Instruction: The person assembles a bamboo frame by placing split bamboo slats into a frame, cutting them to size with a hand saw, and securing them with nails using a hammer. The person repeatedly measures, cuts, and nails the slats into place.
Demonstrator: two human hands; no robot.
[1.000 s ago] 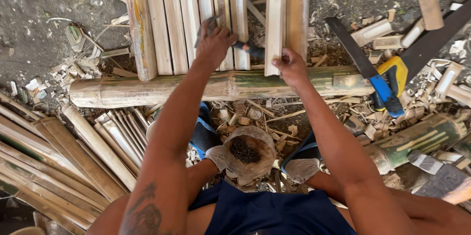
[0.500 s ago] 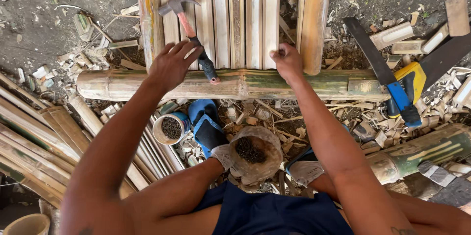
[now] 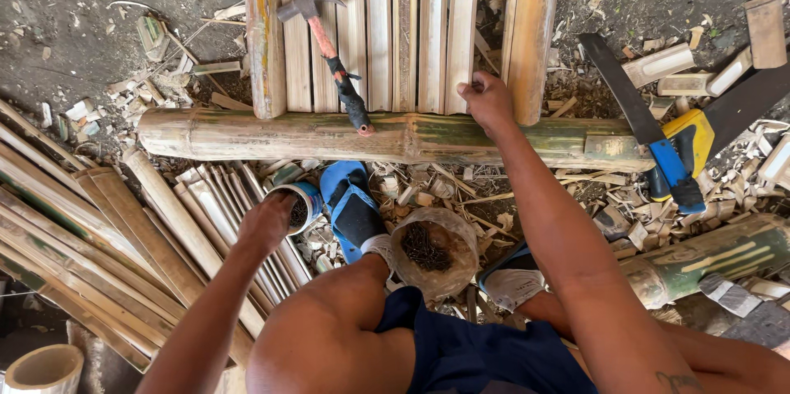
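Head view: I note my left hand [image 3: 267, 221] curled over the rim of a small tin [image 3: 298, 205] of nails, fingers dipped inside. My right hand [image 3: 487, 102] presses a bamboo slat [image 3: 461, 24] against the bamboo pole [image 3: 247, 135]. The hammer [image 3: 329, 57] lies unheld on the slats.

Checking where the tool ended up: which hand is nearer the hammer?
Right. The right hand rests on the slats beside the hammer; the left hand is lower, at the small can.
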